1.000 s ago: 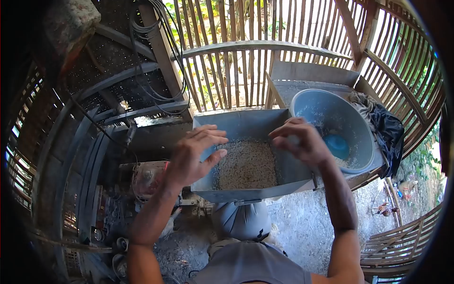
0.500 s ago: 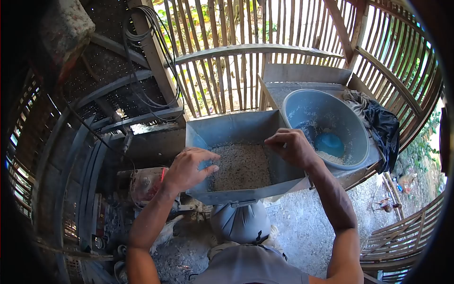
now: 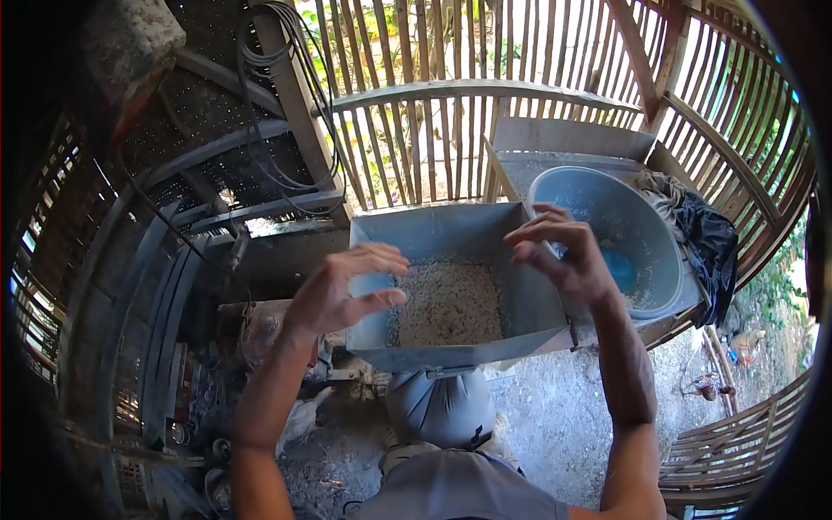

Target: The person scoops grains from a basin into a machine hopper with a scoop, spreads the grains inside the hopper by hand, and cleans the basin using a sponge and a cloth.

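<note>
Head feed: grain (image 3: 451, 303) lay across the bottom of the grey hopper (image 3: 433, 230), dead centre of my view. Left hand (image 3: 338, 290) hung over the hopper's left side, thumb well apart from the fingers. Right hand (image 3: 568, 256) was over the opposite side, fingers curved, with a gap I could see through to the thumb — both grips loose and spread. Couldn't judge the height above the rim.

Clutter: I had a big blue-grey basin (image 3: 666, 264) just beside the hopper on the right, a smaller blue bowl (image 3: 619, 270) inside it and pale grains on its walls. The right hand blocked part of its near side for me. Past the basin, grey cloth (image 3: 663, 195) and dark plastic (image 3: 712, 243) lay bunched together. A grey sack (image 3: 438, 407), pleated at the neck, stood under the hopper's front edge, close to the person's shirt (image 3: 459, 494). On the left, the forearm partly covered some machinery (image 3: 260, 329); too dark to make out much.

Surface: the basin sat on a worn, dusty table (image 3: 524, 169) with a raised back board. Floor (image 3: 555, 416) was pale and powdery. Room: slatted wall (image 3: 407, 143) with daylight and greenery coming through — dim on the left, with coiled cable (image 3: 263, 61) hanging on a post (image 3: 303, 113).
</note>
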`<state>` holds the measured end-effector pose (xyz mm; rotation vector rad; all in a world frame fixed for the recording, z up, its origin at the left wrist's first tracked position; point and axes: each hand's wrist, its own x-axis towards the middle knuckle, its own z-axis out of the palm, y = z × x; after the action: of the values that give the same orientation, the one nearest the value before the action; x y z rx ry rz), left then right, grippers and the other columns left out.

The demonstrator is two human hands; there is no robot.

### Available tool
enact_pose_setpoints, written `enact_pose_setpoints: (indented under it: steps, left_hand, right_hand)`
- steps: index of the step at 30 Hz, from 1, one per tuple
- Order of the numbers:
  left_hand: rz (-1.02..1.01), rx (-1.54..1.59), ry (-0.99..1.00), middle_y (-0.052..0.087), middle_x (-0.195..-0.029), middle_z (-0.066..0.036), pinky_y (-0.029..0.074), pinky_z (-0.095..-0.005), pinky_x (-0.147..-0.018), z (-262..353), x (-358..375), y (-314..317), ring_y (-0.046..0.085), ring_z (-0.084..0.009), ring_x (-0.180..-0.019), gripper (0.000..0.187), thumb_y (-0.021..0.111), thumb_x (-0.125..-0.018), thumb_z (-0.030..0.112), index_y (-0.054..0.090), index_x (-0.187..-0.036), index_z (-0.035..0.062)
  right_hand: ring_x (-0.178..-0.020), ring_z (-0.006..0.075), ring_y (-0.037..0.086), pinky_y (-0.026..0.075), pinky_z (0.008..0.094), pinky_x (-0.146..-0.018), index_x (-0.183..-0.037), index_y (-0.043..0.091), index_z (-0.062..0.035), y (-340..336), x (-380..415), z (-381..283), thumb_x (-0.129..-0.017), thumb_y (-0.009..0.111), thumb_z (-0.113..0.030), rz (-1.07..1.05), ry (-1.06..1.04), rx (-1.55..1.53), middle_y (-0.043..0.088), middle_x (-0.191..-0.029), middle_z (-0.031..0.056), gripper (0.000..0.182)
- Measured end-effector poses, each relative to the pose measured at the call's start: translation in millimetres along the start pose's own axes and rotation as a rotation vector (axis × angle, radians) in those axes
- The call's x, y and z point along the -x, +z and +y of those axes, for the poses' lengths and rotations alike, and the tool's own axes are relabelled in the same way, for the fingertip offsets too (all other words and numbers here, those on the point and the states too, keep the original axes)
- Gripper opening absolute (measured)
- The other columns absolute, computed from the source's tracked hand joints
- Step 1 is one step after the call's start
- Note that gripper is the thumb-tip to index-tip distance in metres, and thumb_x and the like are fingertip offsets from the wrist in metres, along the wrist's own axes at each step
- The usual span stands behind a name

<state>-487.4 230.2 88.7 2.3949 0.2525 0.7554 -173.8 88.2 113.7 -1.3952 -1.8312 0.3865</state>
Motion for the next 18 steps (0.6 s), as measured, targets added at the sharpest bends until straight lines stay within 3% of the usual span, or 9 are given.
enact_pose_setpoints:
  steps: [2, 3, 4, 6, 10, 11, 14, 15, 18]
  left_hand:
    - [0.115, -0.159, 0.098, 0.07, -0.125, -0.017, 0.047, -0.0447, -0.109, 3.4, -4.6, -0.8, 0.058, -0.0325, -0.131, 0.04, 0.079, -0.088, 0.036, 0.074, -0.111, 0.0032]
    - [0.044, -0.097, -0.068, 0.068, -0.128, -0.018, 0.047, -0.0456, -0.109, 0.1, 0.9, 26.3, 0.058, -0.0334, -0.131, 0.041, 0.076, -0.09, 0.039, 0.074, -0.111, 0.0029]
    - [0.014, -0.11, -0.04, 0.067, -0.13, -0.018, 0.047, -0.0456, -0.109, -5.7, 2.6, 25.6, 0.057, -0.0337, -0.132, 0.041, 0.075, -0.091, 0.039, 0.074, -0.11, 0.0028]
    - [-0.05, -0.127, -0.005, 0.066, -0.133, -0.017, 0.047, -0.0456, -0.109, -3.2, 1.7, 18.3, 0.056, -0.0342, -0.133, 0.04, 0.073, -0.092, 0.04, 0.074, -0.109, 0.0025]
    - [0.131, -0.136, 0.037, 0.065, -0.134, -0.018, 0.043, -0.0491, -0.112, -11.2, 0.8, 13.6, 0.055, -0.0353, -0.134, 0.052, 0.08, -0.083, 0.047, 0.074, -0.114, 0.0057]
    - [-0.075, -0.249, -0.218, 0.063, -0.138, -0.018, 0.043, -0.0509, -0.112, -3.1, 9.3, 25.2, 0.052, -0.0365, -0.137, 0.056, 0.077, -0.085, 0.051, 0.073, -0.116, 0.0044]
    - [0.018, -0.185, -0.042, 0.062, -0.139, -0.018, 0.044, -0.0515, -0.111, 0.8, 6.9, 19.8, 0.052, -0.0363, -0.138, 0.055, 0.077, -0.085, 0.05, 0.074, -0.116, 0.0054]
    - [0.058, -0.178, -0.024, 0.063, -0.137, -0.018, 0.044, -0.0501, -0.111, -2.8, 5.9, 20.8, 0.053, -0.0357, -0.137, 0.054, 0.078, -0.084, 0.049, 0.074, -0.115, 0.0054]
    - [0.16, -0.159, 0.038, 0.067, -0.132, -0.018, 0.046, -0.0457, -0.111, -8.1, 3.0, 23.9, 0.056, -0.0337, -0.134, 0.051, 0.081, -0.082, 0.047, 0.076, -0.111, 0.0055]
  right_hand:
    - [-0.105, 0.0226, 0.068, 0.036, 0.0497, -0.117, -0.107, 0.078, -0.0113, 7.5, 0.7, 5.8, -0.092, 0.075, -0.026, 0.04, 0.065, -0.002, 0.077, -0.096, 0.0082, 0.021]
    - [-0.099, 0.0227, 0.069, 0.039, 0.0482, -0.114, -0.107, 0.078, -0.0119, 27.6, -4.0, 28.8, -0.092, 0.075, -0.027, -0.107, -0.225, 0.188, 0.076, -0.092, 0.0074, 0.022]
    - [-0.1, 0.0233, 0.069, 0.039, 0.0479, -0.114, -0.107, 0.079, -0.0121, 23.6, 2.7, 45.4, -0.092, 0.075, -0.029, -0.082, -0.171, 0.171, 0.076, -0.093, 0.0074, 0.022]
    - [-0.102, 0.0243, 0.069, 0.04, 0.0474, -0.113, -0.105, 0.079, -0.0125, 7.1, 0.9, 9.0, -0.093, 0.074, -0.032, -0.047, -0.053, 0.123, 0.077, -0.097, 0.0074, 0.024]
    - [-0.098, 0.0239, 0.07, 0.04, 0.0492, -0.112, -0.095, 0.08, -0.0106, 18.5, 0.5, 17.9, -0.091, 0.076, -0.033, 0.066, -0.141, 0.133, 0.077, -0.091, 0.0075, 0.023]
    - [-0.091, 0.0212, 0.07, 0.043, 0.0475, -0.108, -0.094, 0.08, -0.01, 26.2, 0.5, 19.1, -0.089, 0.078, -0.031, -0.136, -0.14, 0.205, 0.076, -0.087, 0.0066, 0.022]
    - [-0.093, 0.0217, 0.071, 0.043, 0.0468, -0.108, -0.095, 0.08, -0.0102, -1.7, -0.9, 3.5, -0.088, 0.078, -0.036, 0.03, -0.052, -0.056, 0.077, -0.09, 0.0068, 0.027]
    - [-0.092, 0.0221, 0.071, 0.043, 0.0454, -0.108, -0.094, 0.08, -0.0086, -11.6, -0.6, -10.8, -0.089, 0.077, -0.036, 0.136, -0.029, 0.038, 0.077, -0.091, 0.0086, 0.028]
    - [-0.094, 0.0199, 0.071, 0.04, 0.0457, -0.112, -0.094, 0.08, -0.0063, 30.6, -1.3, 38.6, -0.088, 0.078, -0.038, -0.036, -0.203, 0.118, 0.077, -0.088, 0.0101, 0.032]
